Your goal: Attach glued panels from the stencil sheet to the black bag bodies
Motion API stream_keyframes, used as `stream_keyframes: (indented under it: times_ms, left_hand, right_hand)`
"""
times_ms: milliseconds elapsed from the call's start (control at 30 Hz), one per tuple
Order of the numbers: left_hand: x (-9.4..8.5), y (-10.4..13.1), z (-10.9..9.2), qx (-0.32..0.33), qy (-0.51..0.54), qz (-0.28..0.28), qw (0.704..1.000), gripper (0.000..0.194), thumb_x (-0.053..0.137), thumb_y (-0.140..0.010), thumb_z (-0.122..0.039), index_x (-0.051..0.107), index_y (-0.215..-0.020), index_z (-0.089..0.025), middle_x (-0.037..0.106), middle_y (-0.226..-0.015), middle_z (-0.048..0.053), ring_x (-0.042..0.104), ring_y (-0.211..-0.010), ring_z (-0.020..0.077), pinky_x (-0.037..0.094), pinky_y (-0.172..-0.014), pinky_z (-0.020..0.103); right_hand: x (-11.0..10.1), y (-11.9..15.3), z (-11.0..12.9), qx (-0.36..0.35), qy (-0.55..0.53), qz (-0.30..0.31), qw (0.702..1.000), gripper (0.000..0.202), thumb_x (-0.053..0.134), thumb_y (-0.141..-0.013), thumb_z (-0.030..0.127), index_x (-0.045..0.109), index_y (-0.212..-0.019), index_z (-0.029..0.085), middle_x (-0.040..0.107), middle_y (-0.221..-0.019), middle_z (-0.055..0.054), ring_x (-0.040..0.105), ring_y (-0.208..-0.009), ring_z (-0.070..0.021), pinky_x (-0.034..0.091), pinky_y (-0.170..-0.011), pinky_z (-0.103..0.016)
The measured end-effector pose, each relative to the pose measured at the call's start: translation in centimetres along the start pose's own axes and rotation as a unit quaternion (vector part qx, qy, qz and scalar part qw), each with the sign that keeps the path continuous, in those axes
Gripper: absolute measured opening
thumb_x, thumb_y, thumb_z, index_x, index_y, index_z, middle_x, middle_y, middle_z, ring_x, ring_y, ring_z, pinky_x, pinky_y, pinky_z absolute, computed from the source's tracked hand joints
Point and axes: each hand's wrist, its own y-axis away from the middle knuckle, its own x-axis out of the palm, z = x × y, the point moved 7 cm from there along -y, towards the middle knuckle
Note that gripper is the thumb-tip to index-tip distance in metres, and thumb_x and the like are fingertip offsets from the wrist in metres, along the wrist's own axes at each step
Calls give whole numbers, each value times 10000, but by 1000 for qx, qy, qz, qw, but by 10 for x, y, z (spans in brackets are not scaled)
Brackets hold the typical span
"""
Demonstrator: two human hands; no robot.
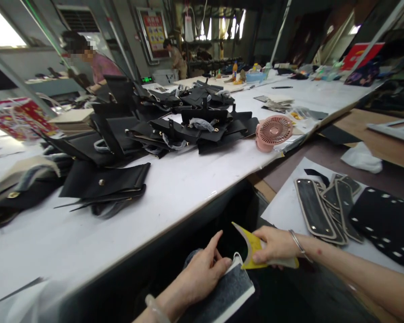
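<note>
My left hand (pixel 204 271) is at the near edge of a dark panel with a pale border (pixel 234 287), low over my lap. Its index finger points forward, while the thumb and curled fingers close at the panel's upper edge. A small pale loop stands up at that edge. In my right hand (pixel 272 246) is a curved yellow strip with a pale inner face (pixel 251 244); its lower tip is close to the panel's corner. What lies beneath the panel is too dark to make out.
Black bags (pixel 104 179) are piled along the white table (pixel 188 188). A pink fan (pixel 274 131) stands near its edge. At right, dark pale-edged straps (pixel 316 208) and a black punched piece (pixel 384 224) lie on white paper (pixel 283 202). Two people work farther back.
</note>
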Motion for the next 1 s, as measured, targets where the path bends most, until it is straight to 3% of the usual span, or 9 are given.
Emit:
stream_keyframes:
  times_ms: [100, 200, 267, 367, 467, 567, 733, 1000]
  left_hand:
    - [-2, 1, -1, -2, 12, -10, 1000, 805, 517, -899, -407, 94, -1569, -261, 676, -914, -34, 600, -777, 152, 449, -724, 282]
    - [-3, 2, -4, 6, 19, -14, 1000, 825, 520, -899, -386, 46, -1568, -292, 708, -945, -42, 629, -816, 162, 462, -780, 298]
    - [-4, 1, -5, 12, 19, -11, 1000, 808, 524, -897, -373, 76, -1566, -311, 720, -1065, -28, 648, -856, 170, 470, -833, 316]
    - [-5, 2, -11, 29, 6, -11, 1000, 665, 512, -908, -352, 279, -1530, -327, 696, -1214, -4, 663, -975, 190, 461, -922, 329]
    - [-7, 6, -20, 52, -12, -7, 999, 492, 496, -929, -345, 480, -1421, -353, 712, -1189, -14, 660, -1051, 205, 450, -945, 317]
    - [-7, 9, -28, 70, -22, -6, 997, 386, 467, -951, -330, 579, -1320, -342, 733, -1116, -23, 673, -1014, 203, 457, -885, 290]
    - [-6, 9, -33, 92, -35, -13, 995, 301, 441, -965, -297, 648, -1183, -284, 743, -1012, -9, 688, -928, 194, 457, -803, 260]
    - [-3, 11, -33, 101, -60, -26, 993, 267, 430, -970, -272, 649, -1121, -260, 740, -989, 4, 694, -913, 190, 462, -812, 248]
  right_hand:
    - [-30, -10, 13, -19, 131, -156, 979, 459, 411, -943, 555, 644, -834, 174, 707, -797, -90, 663, -749, -232, 417, -640, -300]
    - [-42, -14, 35, -74, 247, -213, 943, 520, 302, -1002, 483, 641, -745, 184, 701, -741, -97, 652, -717, -228, 348, -654, -315]
    - [-41, -18, 50, -122, 304, -210, 921, 525, 313, -1003, 490, 647, -735, 185, 703, -713, -98, 649, -670, -221, 320, -627, -310]
    - [-34, -24, 71, -187, 364, -194, 892, 532, 316, -1008, 486, 656, -737, 181, 709, -691, -92, 649, -630, -212, 298, -596, -303]
    - [-27, -26, 82, -225, 399, -182, 870, 528, 319, -1014, 468, 662, -739, 176, 712, -675, -89, 654, -603, -208, 288, -574, -297]
    - [-23, -24, 84, -238, 415, -179, 860, 515, 329, -1016, 450, 657, -731, 173, 715, -663, -88, 656, -580, -203, 283, -564, -293]
    - [-20, -21, 83, -235, 434, -193, 848, 539, 287, -1028, 451, 649, -735, 181, 724, -674, -91, 673, -597, -213, 289, -562, -296]
    - [-16, -22, 81, -217, 439, -187, 852, 529, 287, -1027, 436, 656, -743, 185, 731, -689, -94, 685, -614, -228, 321, -576, -301]
